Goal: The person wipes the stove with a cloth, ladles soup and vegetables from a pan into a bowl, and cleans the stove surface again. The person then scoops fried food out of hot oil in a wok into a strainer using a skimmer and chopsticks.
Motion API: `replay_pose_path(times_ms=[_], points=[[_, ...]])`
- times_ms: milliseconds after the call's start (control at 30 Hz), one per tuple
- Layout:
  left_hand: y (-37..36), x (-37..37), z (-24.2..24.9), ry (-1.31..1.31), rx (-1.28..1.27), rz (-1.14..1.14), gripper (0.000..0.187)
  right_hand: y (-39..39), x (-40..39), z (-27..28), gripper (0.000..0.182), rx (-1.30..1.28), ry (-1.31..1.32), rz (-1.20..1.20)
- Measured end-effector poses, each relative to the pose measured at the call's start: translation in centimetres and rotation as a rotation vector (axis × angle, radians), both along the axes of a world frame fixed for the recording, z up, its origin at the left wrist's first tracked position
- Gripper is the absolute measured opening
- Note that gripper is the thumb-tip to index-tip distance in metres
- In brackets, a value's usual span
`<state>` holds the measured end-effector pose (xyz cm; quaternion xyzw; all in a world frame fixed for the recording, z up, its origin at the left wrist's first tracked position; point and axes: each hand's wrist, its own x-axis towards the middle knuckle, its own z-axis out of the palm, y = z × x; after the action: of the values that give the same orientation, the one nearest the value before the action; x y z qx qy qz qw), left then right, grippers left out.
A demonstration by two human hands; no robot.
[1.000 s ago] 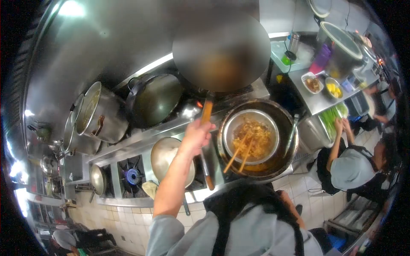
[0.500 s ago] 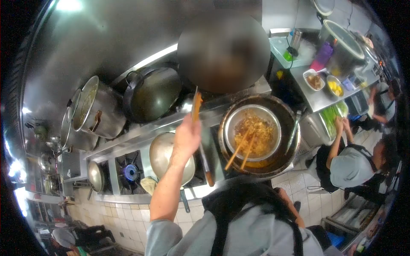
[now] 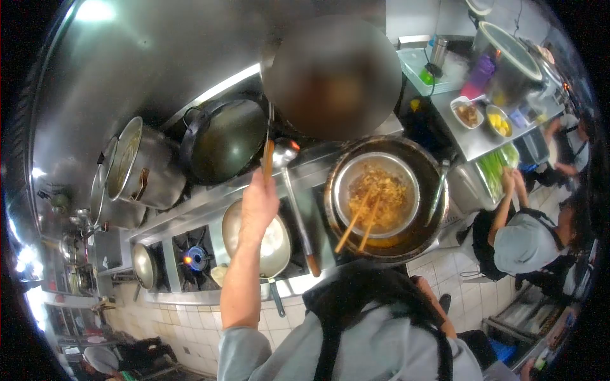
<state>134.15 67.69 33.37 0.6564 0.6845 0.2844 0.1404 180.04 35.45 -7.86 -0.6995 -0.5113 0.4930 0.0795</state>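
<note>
My left hand (image 3: 260,202) is closed round the wooden handle of a utensil (image 3: 269,159), whose thin metal part points up toward a blurred round area. Just right of this hand, a ladle (image 3: 296,209) lies across the stove edge. A pale wok (image 3: 276,244) sits beneath my left forearm. My right hand (image 3: 420,287) hangs low beside my body, its fingers too small and shadowed to make out. Nearer the middle, a metal strainer bowl (image 3: 411,197) of browned food rests in a large dark wok (image 3: 435,222), with long chopsticks (image 3: 353,232) standing in the food.
A black wok (image 3: 232,140) and tall pots (image 3: 159,171) stand behind on the left. A lit burner (image 3: 196,258) is beside a small pan (image 3: 144,265). At right, a co-worker (image 3: 524,244) handles greens (image 3: 490,171) by a steel counter (image 3: 467,143).
My left hand has moved left with the utensil, uncovering the ladle's bowl. The strainer bowl and chopsticks have stayed in place.
</note>
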Motion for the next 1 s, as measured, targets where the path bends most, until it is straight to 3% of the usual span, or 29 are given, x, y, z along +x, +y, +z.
replay_pose_path(times_ms=[200,400,533,667,1000], points=[[-0.3,0.8,-1.2,-0.064,-0.146,-0.010,0.031,0.0,0.1,-0.7,0.030,-0.036,-0.051,0.008],[-0.2,1.5,-4.4,-0.492,-0.220,-0.059,0.022,0.1,0.2,-1.1,0.029,-0.076,-0.051,-0.014],[-1.7,3.8,-1.0,-0.740,-0.409,-0.032,0.018,0.2,0.6,-1.6,0.030,-0.022,-0.065,0.043],[-1.9,3.9,-1.1,-0.896,-0.509,-0.047,0.020,0.5,0.6,-1.4,0.031,-0.016,-0.030,0.047],[-3.3,5.3,0.5,-0.909,-0.505,-0.056,0.022,1.4,0.1,0.5,0.027,-0.026,-0.035,-0.011]])
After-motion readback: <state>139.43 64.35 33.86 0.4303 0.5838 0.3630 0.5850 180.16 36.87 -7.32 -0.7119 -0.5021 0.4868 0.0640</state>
